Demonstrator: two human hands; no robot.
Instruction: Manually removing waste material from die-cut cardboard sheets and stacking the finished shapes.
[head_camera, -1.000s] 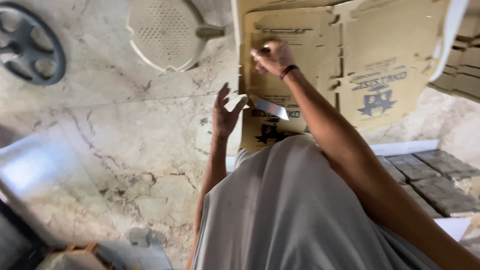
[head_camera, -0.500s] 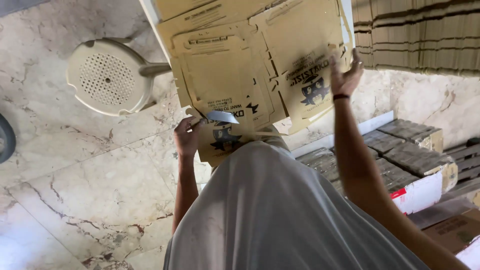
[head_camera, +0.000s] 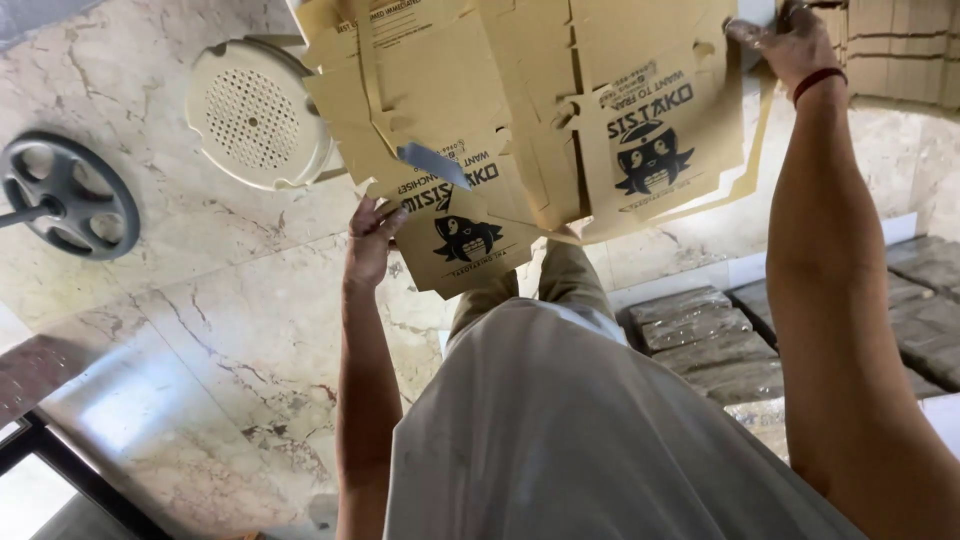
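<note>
Brown die-cut cardboard sheets (head_camera: 520, 130), flat and unfolded, printed with a dark cartoon figure, fill the upper middle of my head view. I hold them out in front of my body, above a marble floor (head_camera: 220, 340).

Left hand (head_camera: 370, 240): at the lower left corner of the sheets, fingers (head_camera: 385, 218) curled up against the corner flap; I cannot tell whether they pinch it or only press on it. A small grey-blue flap or strip (head_camera: 432, 165) lies on the cardboard just above this hand.

Right hand (head_camera: 790, 40): raised at the upper right edge of the sheets, fingers closed over that edge. A dark red band (head_camera: 818, 82) circles the wrist.

Surroundings: a cream perforated round stool seat (head_camera: 255, 115) stands on the floor left of the sheets. A dark grey spoked wheel (head_camera: 68, 195) lies farther left. Wrapped bundles of flat stock (head_camera: 700, 335) lie on the floor at right, and a stack of corrugated cardboard (head_camera: 905, 50) rises at the upper right. My grey garment (head_camera: 560, 440) covers the lower centre.
</note>
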